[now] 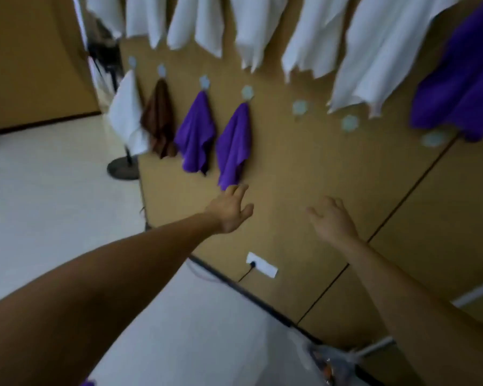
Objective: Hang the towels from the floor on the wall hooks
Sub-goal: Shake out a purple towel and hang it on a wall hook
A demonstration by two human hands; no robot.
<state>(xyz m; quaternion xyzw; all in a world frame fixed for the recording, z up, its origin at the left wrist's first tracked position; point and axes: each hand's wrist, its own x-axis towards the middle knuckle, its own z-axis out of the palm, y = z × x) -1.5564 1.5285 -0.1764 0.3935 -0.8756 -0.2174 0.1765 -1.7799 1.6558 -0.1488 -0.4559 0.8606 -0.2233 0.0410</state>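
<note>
Towel [233, 146], purple, hangs at twelve o'clock of left hand [230, 210], whose fingers [241, 189] spread empty; right hand [332, 218], at three o'clock, relaxed, holding nothing.

One head-worn view (wide, tilted) looks forward and down at the tan wall [304, 174], close before it.

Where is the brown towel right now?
In the head view, upper left: the brown towel hangs from the lower row's second hook, between a white towel on its left and a purple towel on its right.
</note>
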